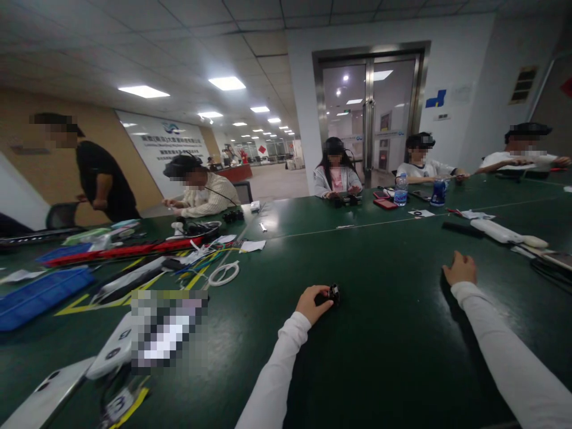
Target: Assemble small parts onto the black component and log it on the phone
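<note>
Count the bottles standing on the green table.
2: a clear bottle with a blue label and, to its right, a dark blue bottle, both toward the table's far side. Clutter could hide others.

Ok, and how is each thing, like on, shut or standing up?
Left hand: pinching the small dark part
Right hand: fingers curled; can't tell if holding anything
Clear bottle: upright
Blue bottle: upright
White cable: coiled
Glass doors: look shut
Ceiling lights: on
</note>
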Available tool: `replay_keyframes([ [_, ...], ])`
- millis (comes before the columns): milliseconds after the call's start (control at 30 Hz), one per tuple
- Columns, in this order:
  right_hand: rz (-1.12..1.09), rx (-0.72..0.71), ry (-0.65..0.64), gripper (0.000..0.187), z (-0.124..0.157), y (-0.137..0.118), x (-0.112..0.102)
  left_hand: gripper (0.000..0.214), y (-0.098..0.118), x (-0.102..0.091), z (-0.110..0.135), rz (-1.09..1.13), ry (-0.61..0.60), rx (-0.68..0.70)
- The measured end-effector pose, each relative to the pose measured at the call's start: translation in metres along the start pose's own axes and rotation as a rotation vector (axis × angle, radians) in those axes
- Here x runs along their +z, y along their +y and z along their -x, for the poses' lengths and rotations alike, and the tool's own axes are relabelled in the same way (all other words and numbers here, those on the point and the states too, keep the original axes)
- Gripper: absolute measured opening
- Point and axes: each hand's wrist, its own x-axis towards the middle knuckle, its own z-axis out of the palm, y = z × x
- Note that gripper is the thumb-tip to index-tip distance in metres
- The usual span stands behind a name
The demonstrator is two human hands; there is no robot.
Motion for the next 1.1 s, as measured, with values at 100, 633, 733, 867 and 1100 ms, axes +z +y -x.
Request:
replay_keyframes([
  [100,-0.071,0.027,0.028,0.055,0.004,-0.011,0.001,0.036,0.001,0.000,0.000,-0.005,-0.008,-0.008],
  [633,-0.873,-0.693,-0.557,0.041,0.162,-0.197,-0.027,0.049,0.005,0.000,0.001,-0.057,-0.014,0.017],
  [733,-0.840,-0.672,-0.539,0.036,0.166,-0.206,-0.030,0.053,0.003,0.003,0.000,-0.061,-0.007,0.019],
  [867,-0.815,-0.590,-0.553,0.033,0.162,-0.210,-0.026,0.063,0.000,0.006,-0.002,-0.055,-0.010,-0.004],
  [1100,-0.877,-0.575,-0.591,0.037,0.164,-0.211,-0.028,0.074,0.000,0.004,0.000,-0.022,0.003,-0.018],
])
